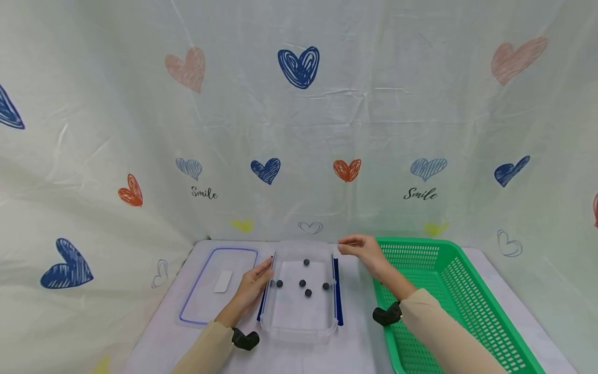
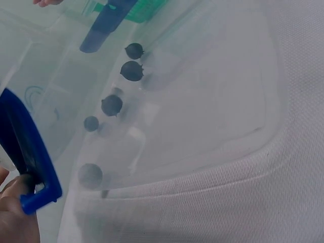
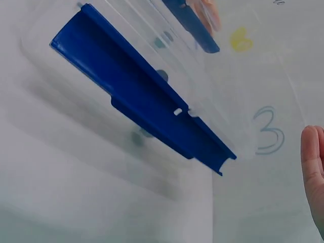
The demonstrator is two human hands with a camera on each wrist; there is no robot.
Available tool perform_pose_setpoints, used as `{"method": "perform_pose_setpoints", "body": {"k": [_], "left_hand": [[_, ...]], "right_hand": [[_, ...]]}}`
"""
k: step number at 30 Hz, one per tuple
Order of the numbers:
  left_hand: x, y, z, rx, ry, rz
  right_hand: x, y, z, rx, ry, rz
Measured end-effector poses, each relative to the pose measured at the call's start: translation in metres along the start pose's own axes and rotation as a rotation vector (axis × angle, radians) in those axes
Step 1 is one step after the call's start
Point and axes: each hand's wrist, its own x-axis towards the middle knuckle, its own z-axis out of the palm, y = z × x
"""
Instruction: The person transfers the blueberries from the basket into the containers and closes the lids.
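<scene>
Fingers of our left hand (image 1: 252, 285): relaxed, against the box's (image 1: 299, 331) left latch (image 2: 45, 167). Our right hand (image 1: 366, 253): loosely bent, no grasped item visible, near the far right corner. Balls (image 1: 302, 283): five, inside; we should steady the box lest they roll.

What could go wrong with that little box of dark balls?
A spill, perhaps: the clear box stands open, its lid lying to one side, so a tip might send the dark balls rolling out.
The left hand touches one side while the right hand is off the box, so a one-sided push could slide it.
The right sleeve crosses over the green basket and might bump it.
</scene>
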Motion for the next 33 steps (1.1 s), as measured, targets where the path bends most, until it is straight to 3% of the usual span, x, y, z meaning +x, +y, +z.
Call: {"method": "perform_pose_setpoints", "body": {"k": [17,26,33], "left_hand": [[-0.001,-0.003,-0.002,0.000,-0.006,0.008],[0.001,-0.006,-0.002,-0.018,-0.018,0.014],[0.004,-0.006,-0.002,-0.039,-0.020,0.011]], "right_hand": [[-0.011,0.008,-0.042,-0.029,0.049,-0.017],[-0.017,0.018,-0.061,0.043,0.074,-0.033],[-0.024,0.024,-0.073,-0.014,0.092,-0.030]]}}
